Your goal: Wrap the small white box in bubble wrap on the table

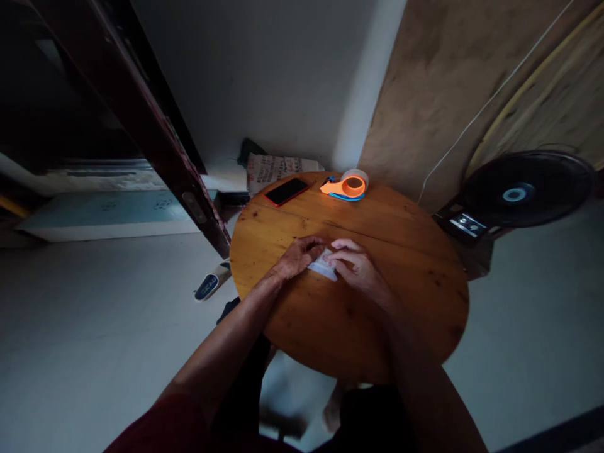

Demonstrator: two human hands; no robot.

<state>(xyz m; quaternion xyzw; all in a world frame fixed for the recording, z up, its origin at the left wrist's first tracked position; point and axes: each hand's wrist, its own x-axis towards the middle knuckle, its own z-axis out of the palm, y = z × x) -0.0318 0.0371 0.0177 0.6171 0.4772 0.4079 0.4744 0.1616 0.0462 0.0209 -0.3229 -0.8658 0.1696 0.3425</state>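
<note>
A small white piece of paper or packet (323, 267) with faint reddish print lies on the round wooden table (377, 308), between my two hands. At its upper left edge, my left hand (301, 256) is closed, thumb and fingers pinching it. My right hand (357, 264) holds the right side, its fingers bent and the thumb close to the print. The fingertips hide part of the paper, so whether it is folded is unclear. Beyond the hands stands an orange tape dispenser (346, 186) with a roll of clear tape.
A phone with a red edge (286, 191) lies near the table's far left rim. Behind the table is a printed sack (278, 167) against the wall. To the right stands a black round fan-like appliance (519, 192). A dark door edge (189, 195) rises at the left.
</note>
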